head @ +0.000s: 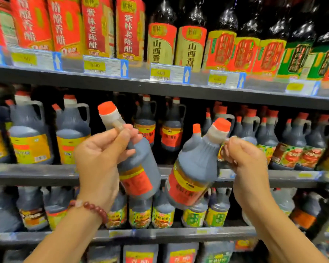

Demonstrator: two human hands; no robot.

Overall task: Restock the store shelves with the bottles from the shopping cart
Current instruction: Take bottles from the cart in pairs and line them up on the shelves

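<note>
**shelfrat:** So there's a dark sauce bottle in each hand, both held up in front of the middle shelf [179,174]. The left bottle [139,168] leans left, the right bottle [194,168] leans right. Neither is on the shelf yet.

**aisle9:** How's the grip?

**shelfrat:** The left hand [101,158] has its fingers and thumb clamped round the neck, just under the orange cap. The right hand [243,160] is curled in at the handle side of its bottle's neck; I can't see the handle itself.

**aisle9:** Those look full, so I'd guess heavy and bottom-swingy. It's stiff plastic, probably slick on the label.

**shelfrat:** Yeah, the neck or handle is where to hold, not the belly. There's a gap among the red-label bottles [171,130] right behind them, so that looks like the spot. Taller bottles [190,46] sit on the shelf above.
</note>
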